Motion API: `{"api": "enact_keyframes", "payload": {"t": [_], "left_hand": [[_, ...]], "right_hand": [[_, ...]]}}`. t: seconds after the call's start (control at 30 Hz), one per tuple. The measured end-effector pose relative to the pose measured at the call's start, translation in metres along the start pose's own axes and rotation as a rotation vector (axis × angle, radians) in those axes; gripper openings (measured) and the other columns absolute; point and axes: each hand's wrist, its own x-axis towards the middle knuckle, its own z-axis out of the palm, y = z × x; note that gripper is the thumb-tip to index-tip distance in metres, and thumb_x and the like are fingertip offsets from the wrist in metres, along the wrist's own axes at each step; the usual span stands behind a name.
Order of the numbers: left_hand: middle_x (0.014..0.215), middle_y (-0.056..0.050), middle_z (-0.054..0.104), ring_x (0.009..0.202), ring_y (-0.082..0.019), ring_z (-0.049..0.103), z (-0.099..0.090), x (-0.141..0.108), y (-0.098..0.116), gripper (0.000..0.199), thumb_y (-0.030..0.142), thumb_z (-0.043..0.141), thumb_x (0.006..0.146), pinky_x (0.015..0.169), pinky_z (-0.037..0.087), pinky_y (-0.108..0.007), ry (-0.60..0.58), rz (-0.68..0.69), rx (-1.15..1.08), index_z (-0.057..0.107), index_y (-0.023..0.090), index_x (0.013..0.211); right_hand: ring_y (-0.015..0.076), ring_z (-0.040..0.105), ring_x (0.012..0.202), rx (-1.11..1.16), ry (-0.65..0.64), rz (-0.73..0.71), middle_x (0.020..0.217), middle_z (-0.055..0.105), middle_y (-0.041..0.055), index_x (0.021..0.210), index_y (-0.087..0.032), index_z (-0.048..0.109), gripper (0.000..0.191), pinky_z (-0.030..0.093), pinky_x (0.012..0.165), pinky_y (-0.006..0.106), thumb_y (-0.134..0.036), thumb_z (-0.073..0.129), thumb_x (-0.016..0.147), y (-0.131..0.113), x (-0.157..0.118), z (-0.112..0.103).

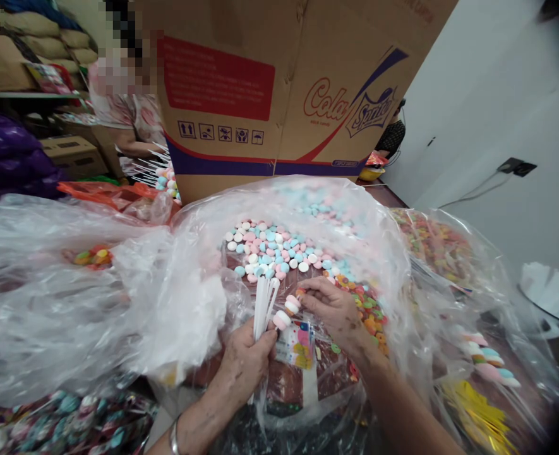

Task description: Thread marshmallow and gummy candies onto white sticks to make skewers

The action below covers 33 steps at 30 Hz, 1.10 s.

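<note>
My left hand (pixel 248 355) is wrapped round a bundle of white sticks (pixel 264 306) and a stick carrying a row of pink and white candies (pixel 287 312). At the upper end of that row, the fingertips of my right hand (pixel 333 309) pinch a small orange candy (pixel 300 292). Round pink, white and blue candies (pixel 279 246) lie loose inside an opened clear plastic bag (pixel 198 221) beyond my hands. Orange and green gummy rings (pixel 372 316) lie to the right, partly behind my right wrist. A colourful printed packet (pixel 302 345) is just below the candy row.
A large cardboard box (pixel 232 82) stands behind the bag. Clear plastic (pixel 47 303) covers the left side. At the right are a bag of gummies (pixel 443 243), finished candy skewers (pixel 490 360) and yellow ties (pixel 478 411). A person (pixel 132 120) stands at the back left.
</note>
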Motion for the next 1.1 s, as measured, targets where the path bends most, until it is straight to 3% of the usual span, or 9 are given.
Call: {"api": "enact_keyframes", "payload": {"t": [0.07, 0.17, 0.3, 0.53, 0.7, 0.8, 0.93, 1.0, 1.1], "left_hand": [[0.045, 0.006, 0.051, 0.032, -0.01, 0.039, 0.0, 0.0, -0.001, 0.021, 0.039, 0.063, 0.075, 0.033, 0.027, -0.021, -0.012, 0.015, 0.012, 0.058, 0.02, 0.067], [0.049, 0.005, 0.055, 0.031, -0.009, 0.039, 0.0, 0.001, -0.003, 0.021, 0.04, 0.062, 0.075, 0.032, 0.026, -0.02, 0.001, 0.025, -0.001, 0.057, 0.02, 0.069], [0.048, 0.006, 0.054, 0.03, -0.007, 0.036, 0.001, 0.004, -0.003, 0.025, 0.042, 0.065, 0.073, 0.032, 0.025, -0.02, 0.014, 0.009, -0.055, 0.055, 0.02, 0.068], [0.046, 0.008, 0.052, 0.028, -0.006, 0.033, 0.003, 0.002, -0.002, 0.029, 0.045, 0.07, 0.071, 0.031, 0.023, -0.019, 0.037, 0.002, -0.134, 0.054, 0.02, 0.07], [0.04, 0.008, 0.05, 0.029, -0.007, 0.037, 0.001, 0.0, -0.002, 0.03, 0.046, 0.07, 0.075, 0.032, 0.026, -0.019, 0.01, 0.034, -0.083, 0.057, 0.02, 0.069], [0.037, 0.005, 0.051, 0.029, -0.01, 0.043, 0.001, 0.001, -0.003, 0.039, 0.054, 0.07, 0.075, 0.032, 0.032, -0.02, -0.017, -0.015, -0.033, 0.057, 0.019, 0.063], [0.038, 0.004, 0.051, 0.028, -0.008, 0.038, 0.001, 0.002, -0.003, 0.046, 0.059, 0.07, 0.072, 0.029, 0.026, -0.02, -0.009, -0.004, -0.027, 0.055, 0.019, 0.056], [0.042, 0.004, 0.053, 0.028, -0.007, 0.036, 0.001, 0.002, -0.003, 0.046, 0.06, 0.072, 0.07, 0.029, 0.024, -0.019, 0.009, 0.009, -0.077, 0.054, 0.019, 0.057], [0.043, 0.005, 0.052, 0.027, -0.006, 0.034, 0.001, 0.003, -0.006, 0.046, 0.06, 0.073, 0.069, 0.029, 0.023, -0.019, 0.01, 0.005, -0.116, 0.053, 0.02, 0.06]], "right_hand": [[0.0188, 0.066, 0.086, -0.103, -0.035, -0.086, 0.093, 0.072, 0.0043, 0.092, -0.024, 0.077, 0.015, 0.054, 0.08, 0.032, -0.03, 0.067, 0.082, -0.001, -0.003, -0.001], [0.0195, 0.067, 0.094, -0.126, -0.066, -0.098, 0.099, 0.074, 0.0045, 0.097, -0.025, 0.078, 0.02, 0.053, 0.09, 0.035, -0.027, 0.06, 0.088, 0.0, -0.007, -0.001], [0.0187, 0.068, 0.097, -0.065, -0.102, -0.05, 0.102, 0.074, 0.0034, 0.099, -0.025, 0.078, 0.022, 0.053, 0.089, 0.032, -0.027, 0.059, 0.088, 0.002, -0.012, 0.002], [0.0179, 0.067, 0.095, -0.028, -0.136, -0.089, 0.099, 0.073, 0.0036, 0.1, -0.025, 0.078, 0.023, 0.054, 0.086, 0.03, -0.027, 0.059, 0.088, 0.003, -0.015, 0.014], [0.0182, 0.067, 0.094, -0.037, -0.083, -0.103, 0.1, 0.073, 0.0043, 0.096, -0.024, 0.077, 0.021, 0.053, 0.088, 0.031, -0.027, 0.057, 0.089, -0.003, -0.014, 0.019], [0.018, 0.067, 0.093, -0.067, -0.031, -0.156, 0.099, 0.073, 0.0047, 0.093, -0.023, 0.075, 0.021, 0.053, 0.086, 0.029, -0.026, 0.055, 0.09, -0.008, -0.013, 0.02], [0.0183, 0.067, 0.095, -0.126, -0.089, -0.194, 0.1, 0.073, 0.0044, 0.095, -0.024, 0.075, 0.021, 0.052, 0.086, 0.029, -0.027, 0.055, 0.091, -0.014, -0.013, 0.014], [0.019, 0.067, 0.094, -0.169, -0.114, -0.145, 0.101, 0.073, 0.0037, 0.101, -0.024, 0.075, 0.023, 0.052, 0.084, 0.03, -0.031, 0.054, 0.092, -0.017, -0.007, 0.007], [0.0197, 0.066, 0.089, -0.342, -0.005, -0.001, 0.101, 0.073, 0.0037, 0.111, -0.023, 0.071, 0.029, 0.051, 0.078, 0.03, -0.034, 0.048, 0.095, -0.02, 0.015, -0.005]]}}
